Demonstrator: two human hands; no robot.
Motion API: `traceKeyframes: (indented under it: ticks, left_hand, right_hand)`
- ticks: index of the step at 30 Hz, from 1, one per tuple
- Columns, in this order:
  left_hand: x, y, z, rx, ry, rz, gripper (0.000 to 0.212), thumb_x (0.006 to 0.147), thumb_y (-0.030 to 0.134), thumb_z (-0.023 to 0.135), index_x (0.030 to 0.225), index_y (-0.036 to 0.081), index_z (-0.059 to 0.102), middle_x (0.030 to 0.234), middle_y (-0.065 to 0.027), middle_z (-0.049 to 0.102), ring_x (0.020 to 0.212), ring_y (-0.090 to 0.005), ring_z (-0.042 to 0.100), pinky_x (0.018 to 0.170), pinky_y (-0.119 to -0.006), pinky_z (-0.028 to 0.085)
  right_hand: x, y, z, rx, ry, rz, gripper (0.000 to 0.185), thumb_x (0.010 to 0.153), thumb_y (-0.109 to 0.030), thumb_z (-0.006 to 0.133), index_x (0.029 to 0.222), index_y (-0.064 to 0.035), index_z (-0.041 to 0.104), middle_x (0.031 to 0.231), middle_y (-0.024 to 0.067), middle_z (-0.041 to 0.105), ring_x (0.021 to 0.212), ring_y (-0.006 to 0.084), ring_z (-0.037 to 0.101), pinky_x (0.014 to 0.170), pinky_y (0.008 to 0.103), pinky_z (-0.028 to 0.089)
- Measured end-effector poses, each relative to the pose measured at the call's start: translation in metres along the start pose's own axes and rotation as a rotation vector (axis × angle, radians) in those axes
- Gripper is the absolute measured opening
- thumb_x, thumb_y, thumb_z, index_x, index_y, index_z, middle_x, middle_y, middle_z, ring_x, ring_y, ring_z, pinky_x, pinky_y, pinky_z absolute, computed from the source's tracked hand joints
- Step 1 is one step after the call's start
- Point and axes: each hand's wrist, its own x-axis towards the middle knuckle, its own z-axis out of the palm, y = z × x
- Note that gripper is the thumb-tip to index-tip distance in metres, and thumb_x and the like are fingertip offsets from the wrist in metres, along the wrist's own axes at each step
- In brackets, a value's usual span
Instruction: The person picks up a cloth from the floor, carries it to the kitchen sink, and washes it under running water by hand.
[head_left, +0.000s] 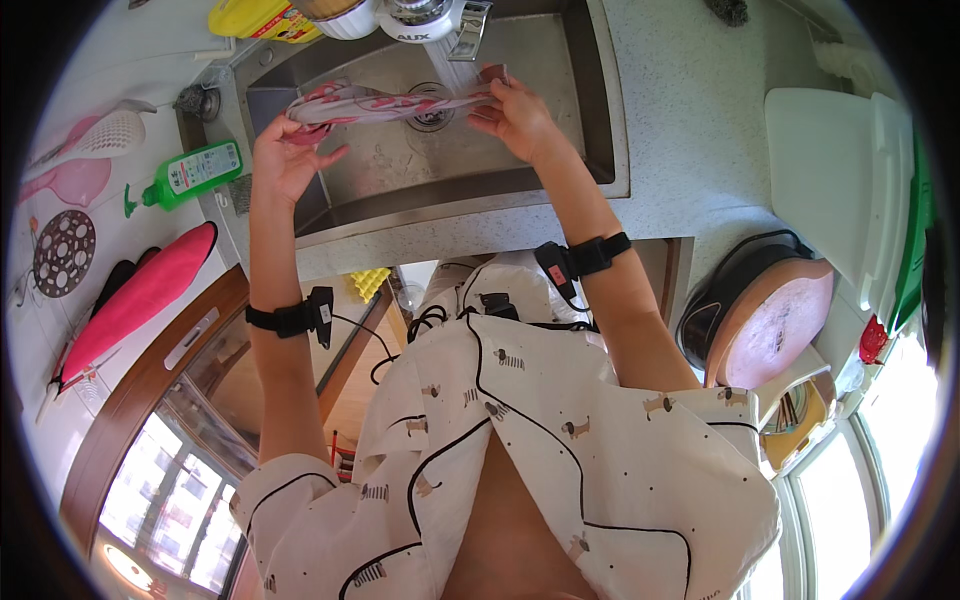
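Note:
A pink-and-white patterned cloth (382, 107) is stretched lengthwise, loosely twisted, above the stainless steel sink (420, 184). Its left end is gripped by my left hand (289, 157), between thumb side and fingers. My right hand (517, 116) pinches the other end, with a brownish-pink corner standing up past the fingers. From the white faucet head (420, 21), a spray of water (450, 67) falls close to the cloth's right part. The drain (431, 112) shows partly behind the cloth.
A green pump bottle (196, 172) lies at the sink's left, near a steel wool scrubber (196, 103). A yellow package (262, 19) is behind the sink. Utensils hang on the left wall. On the right are a black-and-pink electric pan (776, 322) and a white plastic lid or board (817, 180).

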Motion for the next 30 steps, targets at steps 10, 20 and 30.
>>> traceKeyframes:
  ticks: [10, 20, 30]
  left_hand:
    - [0.008, -0.005, 0.008, -0.314, -0.077, 0.173, 0.064, 0.069, 0.008, 0.047, 0.13, -0.01, 0.041, 0.141, -0.0273, 0.04, 0.134, -0.0454, 0.031, 0.113, -0.062, 0.018]
    - [0.028, -0.011, 0.044, -0.334, -0.165, 0.135, 0.057, 0.07, 0.011, 0.045, 0.122, -0.011, 0.045, 0.136, -0.0279, 0.042, 0.131, -0.0442, 0.036, 0.112, -0.062, 0.022]
    - [0.048, -0.026, 0.06, -0.234, -0.116, 0.004, 0.047, 0.079, 0.012, 0.054, 0.121, -0.008, 0.046, 0.131, -0.0231, 0.048, 0.125, -0.0382, 0.044, 0.108, -0.057, 0.031]
  right_hand:
    - [0.004, 0.016, 0.004, 0.763, 0.037, 0.121, 0.021, 0.087, -0.018, 0.05, 0.098, 0.0001, 0.049, 0.105, 0.0164, 0.052, 0.1, 0.0316, 0.054, 0.092, 0.051, 0.043]
    - [-0.011, -0.001, 0.004, 0.578, -0.096, 0.158, 0.021, 0.095, -0.029, 0.051, 0.098, -0.0077, 0.052, 0.107, 0.0114, 0.058, 0.099, 0.0281, 0.058, 0.082, 0.0446, 0.051]
    - [-0.018, -0.017, -0.022, 0.828, -0.343, 0.033, 0.023, 0.1, -0.026, 0.04, 0.11, -0.0086, 0.053, 0.116, 0.0099, 0.06, 0.11, 0.0277, 0.056, 0.09, 0.0463, 0.048]
